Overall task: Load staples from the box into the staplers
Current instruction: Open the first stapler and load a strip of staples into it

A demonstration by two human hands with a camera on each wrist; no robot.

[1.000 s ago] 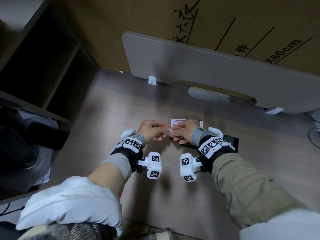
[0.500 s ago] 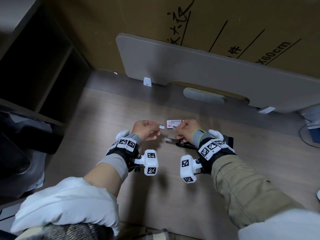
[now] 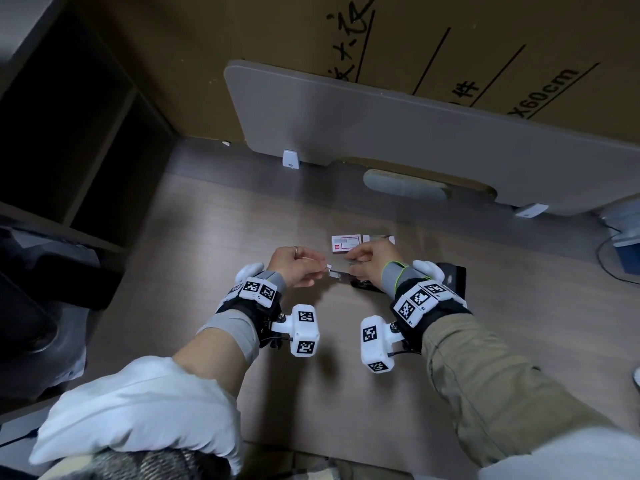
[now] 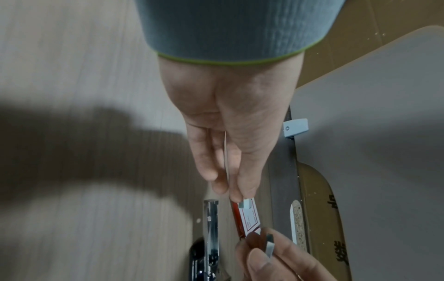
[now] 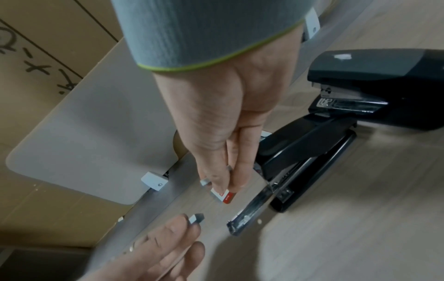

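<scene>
Staples: you have two short silvery strips in play. Your left hand pinches one staple strip between thumb and fingertips, just off the tip of the open stapler's metal magazine rail, not touching it. Your right hand pinches a second strip between thumb and forefinger, above the desk and just in front of the staple box.

That staple box, white with red trim, lies flat on the wooden desk just beyond your hands. The open stapler is black and lies on the desk under your right hand, its top swung up and its rail pointing toward your left hand. A second black stapler, closed, sits just behind it, nearly touching.

Farther out, a grey board leans against a brown cardboard carton with black handwriting. Dark shelving stands to your left.
</scene>
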